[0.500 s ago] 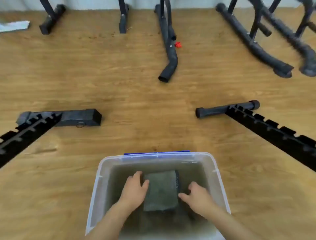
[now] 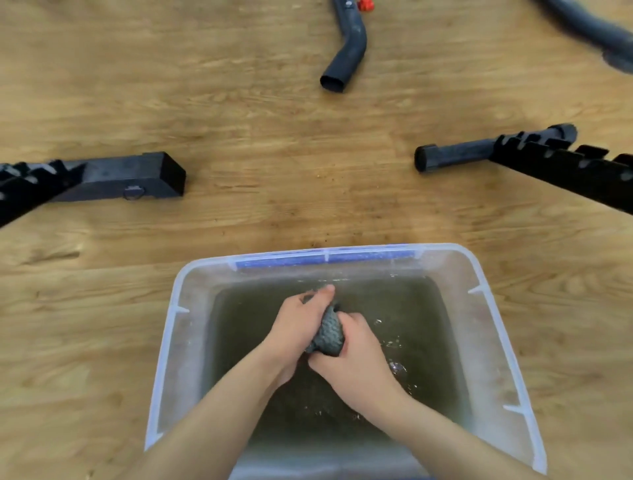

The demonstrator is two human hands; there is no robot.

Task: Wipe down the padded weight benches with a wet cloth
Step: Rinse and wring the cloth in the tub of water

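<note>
We see the cloth — dark grey, knobbly, wadded up — squeezed between left hand and right hand, fingers curled round it, over murky water in a clear tub. Wood-grain floor; black bench frames lie around.

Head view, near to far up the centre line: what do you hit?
left hand and right hand gripping the cloth inside the plastic tub → wood floor → curved black tube → red knob
</note>
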